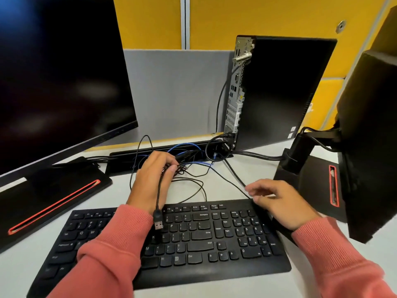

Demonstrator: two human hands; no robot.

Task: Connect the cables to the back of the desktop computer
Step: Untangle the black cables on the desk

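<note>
Head view shows our left hand reaching over the keyboard into the tangle of thin black cables toward the far edge of the surface; its fingers curl round a bunch of those cables, and one lead runs back across the hand so that its USB plug dangles over the keys beside our wrist. Our right hand hovers over the right end of the keyboard, fingers loosely spread and slightly blurred, with a black cable passing just by the fingertips; we cannot tell whether they touch it. The desktop computer stands upright at the far edge of the surface, toward its right side, its rear port panel turned toward us and to the left, with a few cables already plugged in low down. A blue cable loops by the cable tray at the far edge.

We judge the step in hand to be sorting out one lead to plug in. To do it well, we would free the USB lead from the bunch, so it does not drag the others, pinch the plug close behind its metal end, turn it to match the socket, and steady the computer with the other hand while pushing straight in, not at an angle
</note>
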